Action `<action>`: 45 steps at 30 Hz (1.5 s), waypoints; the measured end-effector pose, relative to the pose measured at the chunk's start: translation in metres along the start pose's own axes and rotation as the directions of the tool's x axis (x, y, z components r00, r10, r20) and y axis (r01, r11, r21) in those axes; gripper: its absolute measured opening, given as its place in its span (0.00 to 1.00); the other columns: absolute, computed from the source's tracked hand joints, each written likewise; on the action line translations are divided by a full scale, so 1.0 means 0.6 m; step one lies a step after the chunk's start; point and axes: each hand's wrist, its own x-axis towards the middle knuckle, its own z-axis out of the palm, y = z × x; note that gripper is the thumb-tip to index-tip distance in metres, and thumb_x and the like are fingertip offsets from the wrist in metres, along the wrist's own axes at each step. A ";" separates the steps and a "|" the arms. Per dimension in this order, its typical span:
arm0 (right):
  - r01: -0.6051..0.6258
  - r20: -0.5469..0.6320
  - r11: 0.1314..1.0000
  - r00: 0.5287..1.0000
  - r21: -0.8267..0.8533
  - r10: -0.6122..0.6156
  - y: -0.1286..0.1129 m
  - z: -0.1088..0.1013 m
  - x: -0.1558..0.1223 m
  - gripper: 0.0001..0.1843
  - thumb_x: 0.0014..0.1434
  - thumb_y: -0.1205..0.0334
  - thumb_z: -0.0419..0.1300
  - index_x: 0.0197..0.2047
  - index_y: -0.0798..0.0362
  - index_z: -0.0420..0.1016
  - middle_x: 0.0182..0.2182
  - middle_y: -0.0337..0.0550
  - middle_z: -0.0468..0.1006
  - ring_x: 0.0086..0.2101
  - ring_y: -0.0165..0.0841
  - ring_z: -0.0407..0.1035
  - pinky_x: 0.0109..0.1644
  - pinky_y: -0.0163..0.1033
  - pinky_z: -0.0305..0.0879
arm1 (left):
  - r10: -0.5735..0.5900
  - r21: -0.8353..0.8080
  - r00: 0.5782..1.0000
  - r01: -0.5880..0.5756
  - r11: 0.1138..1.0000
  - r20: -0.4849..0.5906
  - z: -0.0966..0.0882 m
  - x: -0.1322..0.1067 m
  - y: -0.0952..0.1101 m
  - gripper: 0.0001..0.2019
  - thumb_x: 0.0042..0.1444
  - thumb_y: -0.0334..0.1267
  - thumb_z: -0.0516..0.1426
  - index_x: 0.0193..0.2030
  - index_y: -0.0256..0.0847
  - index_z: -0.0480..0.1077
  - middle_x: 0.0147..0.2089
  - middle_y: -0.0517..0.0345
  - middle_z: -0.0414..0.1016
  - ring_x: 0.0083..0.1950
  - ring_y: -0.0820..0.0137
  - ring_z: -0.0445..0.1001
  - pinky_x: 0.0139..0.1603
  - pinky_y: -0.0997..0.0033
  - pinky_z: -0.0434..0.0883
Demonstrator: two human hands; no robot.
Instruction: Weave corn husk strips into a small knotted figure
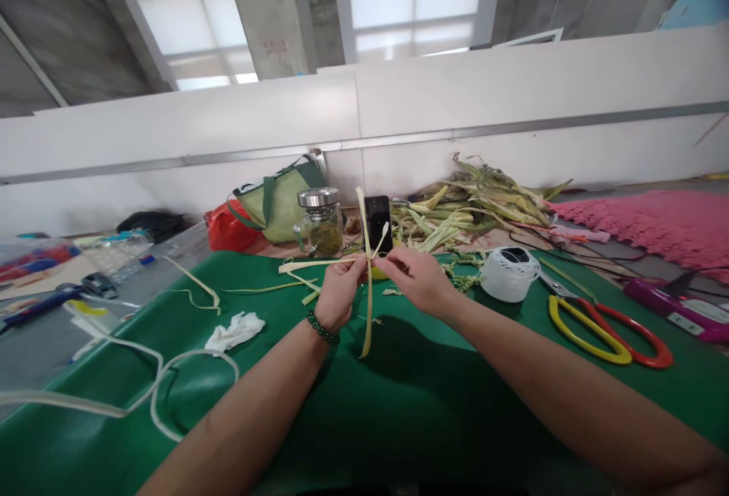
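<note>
Where the two forearms meet at the middle of the frame, the left hand [337, 289] and the right hand [414, 276] are both closed in a pinch on pale leaf strips held above the green cloth [410, 412]. The left hand's fingers grip the flat strip [310, 263], which runs out toward the left of the frame. The right hand's fingertips nip the upright strip [367, 314] just at the crossing. That strip rises above the hands and hangs below them, its lower end near the cloth. A dark bead bracelet [322, 327] circles the left wrist. Behind the hands, at centre, stand a glass jar [320, 224] with a metal lid and a black phone [377, 219], with a heap of husks [475, 206] to their right. To the right of the hands lie a white roll [509, 274] and, beyond it, scissors [604, 326] with one yellow and one red handle. A crumpled tissue [235, 330] lies on the cloth at left, near a looping white cord [161, 371].
</note>
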 end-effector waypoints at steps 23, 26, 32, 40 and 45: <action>-0.189 0.248 0.981 0.953 0.046 0.172 0.002 -0.039 0.020 0.08 0.44 0.66 0.56 0.18 0.56 0.75 0.15 0.35 0.68 0.20 0.25 0.59 0.22 0.31 0.50 | -0.188 0.241 0.893 0.093 0.966 0.409 0.003 -0.016 0.018 0.23 0.43 0.41 0.66 0.47 0.36 0.72 0.38 0.51 0.78 0.36 0.66 0.77 0.41 0.67 0.71; -0.132 0.266 0.991 0.955 -0.023 0.134 -0.009 -0.040 0.015 0.10 0.44 0.68 0.54 0.17 0.56 0.75 0.14 0.36 0.68 0.19 0.25 0.58 0.21 0.31 0.49 | -0.176 0.234 0.860 0.069 0.970 0.479 0.005 -0.017 0.013 0.24 0.42 0.38 0.67 0.48 0.37 0.72 0.38 0.52 0.78 0.37 0.65 0.77 0.41 0.67 0.71; -0.102 0.410 0.993 0.904 -0.061 0.118 0.001 -0.056 0.021 0.11 0.47 0.66 0.55 0.18 0.56 0.75 0.14 0.35 0.68 0.18 0.24 0.56 0.21 0.31 0.49 | -0.229 0.223 0.806 0.124 0.967 0.546 0.001 -0.014 0.010 0.21 0.40 0.36 0.67 0.44 0.36 0.75 0.39 0.50 0.80 0.40 0.64 0.77 0.47 0.67 0.70; 0.072 0.433 0.991 0.901 -0.114 -0.016 0.011 -0.060 0.024 0.10 0.51 0.59 0.59 0.23 0.55 0.72 0.18 0.36 0.70 0.21 0.25 0.59 0.24 0.31 0.49 | -0.223 0.279 0.882 0.111 0.954 0.416 0.002 -0.015 -0.003 0.15 0.38 0.42 0.68 0.32 0.36 0.77 0.30 0.52 0.80 0.34 0.65 0.78 0.37 0.70 0.71; -0.012 0.283 0.954 0.954 -0.300 0.102 0.014 -0.038 0.022 0.16 0.52 0.52 0.60 0.21 0.53 0.67 0.20 0.37 0.69 0.22 0.27 0.58 0.25 0.32 0.47 | -0.189 0.292 0.909 0.079 0.953 0.371 0.006 -0.020 0.000 0.14 0.38 0.40 0.68 0.33 0.36 0.78 0.33 0.53 0.80 0.36 0.66 0.77 0.36 0.73 0.70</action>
